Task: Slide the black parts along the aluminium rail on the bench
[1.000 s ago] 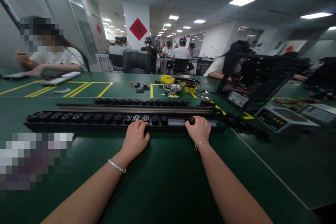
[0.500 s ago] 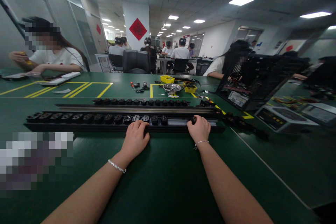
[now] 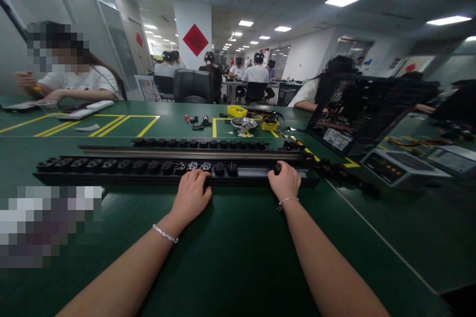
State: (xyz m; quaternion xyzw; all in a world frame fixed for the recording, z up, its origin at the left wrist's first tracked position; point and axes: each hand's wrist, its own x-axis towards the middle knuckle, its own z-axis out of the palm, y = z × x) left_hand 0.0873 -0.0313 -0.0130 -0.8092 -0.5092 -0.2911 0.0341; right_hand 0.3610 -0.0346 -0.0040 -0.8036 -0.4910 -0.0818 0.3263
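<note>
A long black power strip rail (image 3: 111, 171) lies across the green table (image 3: 238, 247) in front of me, with a row of several black socket modules set in it. My left hand (image 3: 191, 194) rests curled on the rail's near edge by the last fitted modules. My right hand (image 3: 285, 182) is closed on a small black socket module (image 3: 277, 169) at the bare metal stretch of the rail (image 3: 251, 172). A second black rail with sockets (image 3: 193, 147) lies just behind the first.
Yellow bins (image 3: 237, 111), a metal bowl (image 3: 243, 124) and small tools sit mid-table. An open black computer case (image 3: 357, 114) and a grey device (image 3: 403, 168) stand at the right. A person (image 3: 74, 81) sits at the far left; others work behind.
My right hand with the socket module has shifted slightly to the right along the rail. My left hand has stayed in place.
</note>
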